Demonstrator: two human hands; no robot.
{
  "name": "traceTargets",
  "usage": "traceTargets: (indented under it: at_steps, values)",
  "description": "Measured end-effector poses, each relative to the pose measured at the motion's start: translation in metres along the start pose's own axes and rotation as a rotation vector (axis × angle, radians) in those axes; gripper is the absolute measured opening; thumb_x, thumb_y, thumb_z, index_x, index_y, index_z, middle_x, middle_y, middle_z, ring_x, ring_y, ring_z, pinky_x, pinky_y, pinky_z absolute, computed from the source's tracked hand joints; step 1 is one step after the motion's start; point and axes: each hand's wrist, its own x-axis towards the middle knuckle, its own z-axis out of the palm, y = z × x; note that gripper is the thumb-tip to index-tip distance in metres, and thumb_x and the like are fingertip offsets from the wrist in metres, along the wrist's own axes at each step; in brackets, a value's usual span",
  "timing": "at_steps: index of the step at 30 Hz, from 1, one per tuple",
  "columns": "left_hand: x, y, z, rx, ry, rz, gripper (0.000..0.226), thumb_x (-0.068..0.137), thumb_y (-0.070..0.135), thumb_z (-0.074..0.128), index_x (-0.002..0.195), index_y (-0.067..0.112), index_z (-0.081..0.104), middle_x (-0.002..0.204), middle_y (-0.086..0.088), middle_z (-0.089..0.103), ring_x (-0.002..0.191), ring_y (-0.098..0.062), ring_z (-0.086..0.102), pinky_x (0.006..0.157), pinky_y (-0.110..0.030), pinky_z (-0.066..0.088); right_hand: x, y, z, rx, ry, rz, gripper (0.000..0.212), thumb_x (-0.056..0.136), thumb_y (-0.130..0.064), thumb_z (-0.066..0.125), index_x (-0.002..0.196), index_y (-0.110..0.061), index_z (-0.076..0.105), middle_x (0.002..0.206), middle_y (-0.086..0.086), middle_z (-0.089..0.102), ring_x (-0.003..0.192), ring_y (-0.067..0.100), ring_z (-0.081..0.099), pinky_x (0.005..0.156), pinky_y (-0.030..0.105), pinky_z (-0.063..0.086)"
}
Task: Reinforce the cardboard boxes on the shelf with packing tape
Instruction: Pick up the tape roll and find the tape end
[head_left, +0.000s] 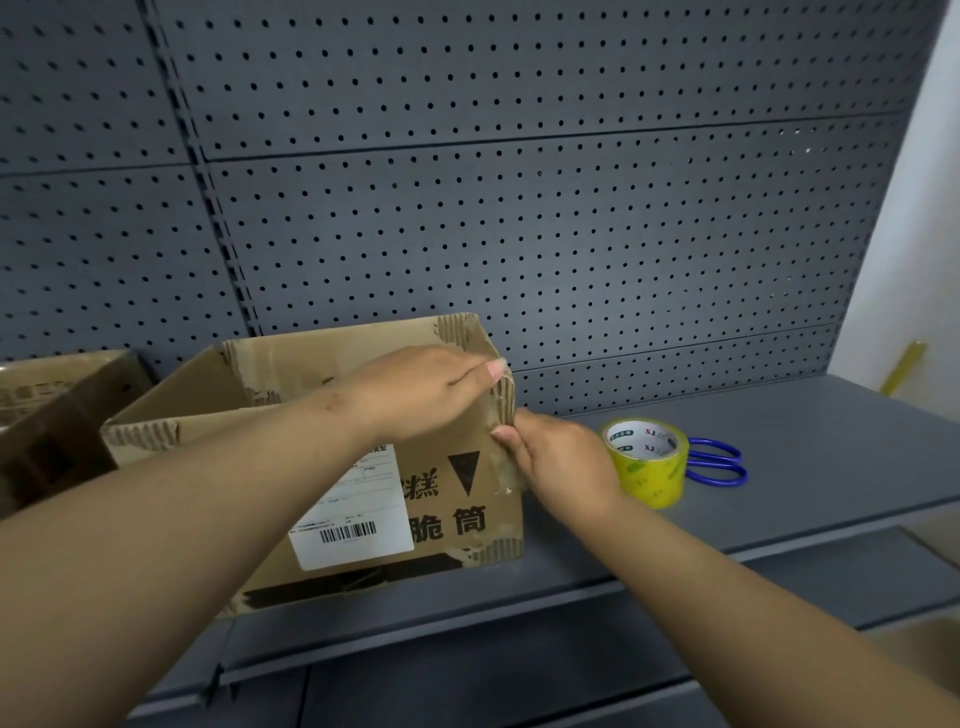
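Head view, open cardboard box (467, 525), frayed edges, white barcode label (353, 512)

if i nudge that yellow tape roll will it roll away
Probably not: the tape roll sits on its flat face on the shelf, so it should slide rather than roll. Its glossy side may feel slick. The scissors right beside it would likely get shoved along.
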Motion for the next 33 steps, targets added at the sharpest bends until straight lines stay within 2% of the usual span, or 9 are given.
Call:
traceTargets:
  at_steps: [3,6,10,15,21,26,29,31,33]
  values:
    - [0.002,0.003,-0.002,-0.083,0.013,-0.058,0.060,0.095,0.051,0.012,0.134,0.024,0.049,0.144,0.002,0.043,0.134,-0.014,0.036,0.105,-0.028,0.027,0.005,0.007,-0.014,-0.016,-0.044,-0.032,0.047,0.094,-0.053,0.019,0.088,-0.018,0.049,0.091,0.005,0.065,0.085,0.028,0.060,0.061,0.031,0.037]
    - [0.002,0.003,-0.004,-0.186,0.017,-0.097,0.064,0.094,0.055,0.009,0.128,0.027,0.055,0.140,0.003,0.049,0.130,-0.014,0.041,0.108,-0.032,0.030,0.018,0.003,-0.026,0.001,0.024,0.011,0.035,0.096,-0.049,0.022,0.083,-0.020,0.037,0.085,0.005,0.060,0.081,0.028,0.056,0.060,0.033,0.036]
    - [0.001,-0.001,-0.003,-0.221,0.026,-0.118,0.064,0.093,0.057,0.010,0.124,0.030,0.058,0.136,0.003,0.052,0.126,-0.015,0.044,0.107,-0.038,0.032,0.029,-0.003,-0.025,0.094,0.068,-0.042,0.037,0.094,-0.054,0.022,0.079,-0.024,0.038,0.072,-0.002,0.047,0.074,0.028,0.056,0.057,0.030,0.030]
    - [0.002,0.003,-0.004,-0.223,0.040,-0.154,0.063,0.095,0.055,0.011,0.127,0.025,0.057,0.138,0.001,0.050,0.129,-0.016,0.043,0.107,-0.035,0.032,0.036,0.005,-0.049,-0.065,-0.067,-0.143,0.033,0.097,-0.048,0.022,0.077,-0.027,0.036,0.071,-0.008,0.043,0.071,0.018,0.044,0.059,0.030,0.032]
    - [0.001,0.005,-0.004,-0.216,0.053,-0.156,0.063,0.096,0.053,0.011,0.124,0.025,0.059,0.136,-0.003,0.052,0.126,-0.017,0.045,0.105,-0.035,0.034,0.047,0.002,-0.043,-0.094,0.049,-0.196,0.048,0.097,-0.049,0.023,0.096,-0.015,0.058,0.084,0.005,0.063,0.080,0.027,0.059,0.059,0.029,0.030]
    - [0.001,0.012,-0.004,-0.128,0.044,-0.164,0.065,0.096,0.051,0.010,0.123,0.019,0.059,0.129,-0.005,0.057,0.119,-0.018,0.050,0.097,-0.030,0.036,0.020,0.001,-0.031,-0.035,0.016,-0.024,0.046,0.097,-0.051,0.016,0.084,-0.020,0.048,0.085,0.006,0.064,0.083,0.028,0.060,0.059,0.031,0.033]
    - [-0.001,0.015,-0.003,-0.023,0.034,-0.137,0.065,0.097,0.047,0.010,0.114,0.013,0.063,0.112,-0.006,0.060,0.099,-0.014,0.055,0.085,-0.026,0.036,0.000,-0.003,-0.005,-0.165,-0.027,-0.002,0.062,0.093,-0.056,0.007,0.093,-0.015,0.054,0.077,0.005,0.065,0.071,0.026,0.064,0.052,0.029,0.034]
    - [-0.001,0.016,-0.002,0.031,0.032,-0.112,0.066,0.098,0.046,0.010,0.104,0.010,0.065,0.098,-0.002,0.054,0.085,-0.011,0.050,0.078,-0.025,0.033,-0.002,-0.002,0.006,-0.182,-0.004,0.023,0.073,0.092,-0.057,0.003,0.081,-0.011,0.059,0.058,0.004,0.062,0.050,0.026,0.061,0.043,0.025,0.030]
    - [0.000,0.016,-0.002,0.059,0.031,-0.105,0.066,0.098,0.046,0.010,0.104,0.010,0.065,0.100,-0.002,0.055,0.086,-0.012,0.048,0.077,-0.024,0.032,0.000,-0.001,0.006,-0.176,0.008,0.021,0.074,0.088,-0.060,0.003,0.085,-0.011,0.059,0.064,0.006,0.064,0.057,0.028,0.063,0.047,0.026,0.031]
